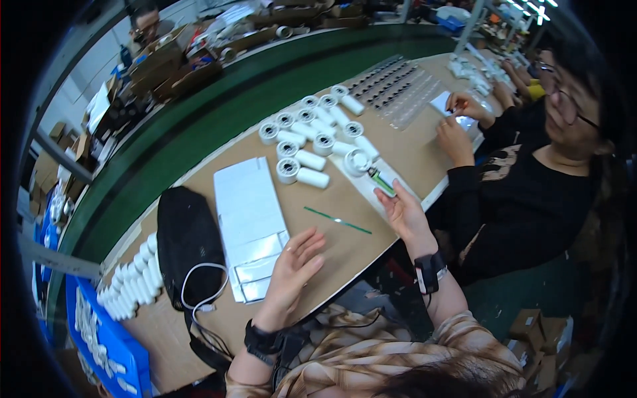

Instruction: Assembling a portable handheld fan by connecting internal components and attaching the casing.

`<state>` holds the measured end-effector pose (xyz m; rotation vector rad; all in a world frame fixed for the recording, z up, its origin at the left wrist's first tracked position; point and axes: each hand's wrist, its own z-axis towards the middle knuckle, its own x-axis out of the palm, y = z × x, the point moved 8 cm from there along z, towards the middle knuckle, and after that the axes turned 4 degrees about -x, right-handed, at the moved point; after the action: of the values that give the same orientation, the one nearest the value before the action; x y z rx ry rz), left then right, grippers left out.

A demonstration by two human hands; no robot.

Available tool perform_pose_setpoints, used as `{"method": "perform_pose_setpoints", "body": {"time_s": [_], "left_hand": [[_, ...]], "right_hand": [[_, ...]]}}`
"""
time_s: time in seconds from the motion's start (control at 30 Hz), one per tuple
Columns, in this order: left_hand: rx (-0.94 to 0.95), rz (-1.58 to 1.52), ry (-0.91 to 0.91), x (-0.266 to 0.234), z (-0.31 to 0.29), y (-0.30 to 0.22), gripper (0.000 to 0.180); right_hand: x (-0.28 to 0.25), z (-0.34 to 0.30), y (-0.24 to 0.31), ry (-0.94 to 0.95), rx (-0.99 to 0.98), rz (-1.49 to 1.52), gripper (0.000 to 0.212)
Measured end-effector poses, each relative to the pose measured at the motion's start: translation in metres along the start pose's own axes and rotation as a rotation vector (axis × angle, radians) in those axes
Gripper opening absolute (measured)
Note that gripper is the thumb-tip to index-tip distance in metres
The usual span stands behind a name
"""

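The right hand point(403, 211) pinches a small green-and-silver cylinder point(382, 181) between thumb and fingertips, holding it just above the near edge of the brown tabletop point(345, 249), over a pale sheet. The left hand point(292, 273) is empty, fingers spread and flat, resting beside a stack of white plastic pouches point(249, 225) near the same edge.

As a judgement, the work looks to be at an early or middle stage: one piece is in hand, while the pouches lie flat and look unfilled. Rows of white rolls point(312, 136) stand and lie toward the middle of the tabletop, and more white tubes point(133, 278) are lined up near the left corner, so plenty appears left.

A thin green strip point(337, 220) lies between the two hands, loose on the surface. A black bag point(186, 245) with a white cable point(202, 292) sits just left of the pouches, crowding that side. A co-worker in black sits at the right edge, hands on a small item point(458, 116) beside clear trays point(401, 86), well apart from the held piece
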<state>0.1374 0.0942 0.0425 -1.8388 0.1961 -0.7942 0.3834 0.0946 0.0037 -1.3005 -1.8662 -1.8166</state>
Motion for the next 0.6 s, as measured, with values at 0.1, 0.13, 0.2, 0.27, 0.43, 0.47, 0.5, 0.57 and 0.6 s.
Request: {"method": "perform_pose_setpoints", "body": {"time_s": [0.1, 0.13, 0.2, 0.27, 0.43, 0.47, 0.5, 0.57, 0.6], "left_hand": [[-0.014, 0.052, 0.040, -0.003, -0.019, -0.003, 0.047], [-0.026, 0.078, 0.052, -0.002, -0.024, -0.004, 0.045], [-0.028, 0.104, 0.081, -0.001, -0.035, -0.008, 0.043], [-0.041, 0.169, 0.100, -0.003, -0.045, -0.015, 0.040], [0.021, 0.190, 0.042, -0.024, -0.077, -0.046, 0.038], [0.050, 0.234, 0.010, -0.030, -0.083, -0.052, 0.038], [0.082, 0.278, -0.029, -0.036, -0.092, -0.061, 0.039], [0.114, 0.320, -0.075, -0.046, -0.107, -0.079, 0.040], [0.222, 0.382, -0.121, -0.048, -0.116, -0.097, 0.044]], "right_hand": [[-0.044, 0.038, 0.032, -0.117, -0.144, 0.021, 0.030], [-0.059, 0.050, 0.047, -0.157, -0.232, -0.002, 0.029], [-0.082, 0.073, 0.056, -0.183, -0.233, -0.044, 0.029], [-0.093, 0.091, 0.059, -0.226, -0.196, -0.109, 0.028], [-0.079, 0.093, 0.063, -0.154, -0.141, -0.202, 0.034], [-0.081, 0.083, 0.063, -0.199, -0.154, -0.259, 0.036], [-0.077, 0.070, 0.061, -0.237, -0.163, -0.316, 0.039], [-0.061, 0.042, 0.058, -0.271, -0.169, -0.376, 0.041], [-0.035, 0.024, 0.061, -0.151, -0.250, -0.410, 0.044]]}}
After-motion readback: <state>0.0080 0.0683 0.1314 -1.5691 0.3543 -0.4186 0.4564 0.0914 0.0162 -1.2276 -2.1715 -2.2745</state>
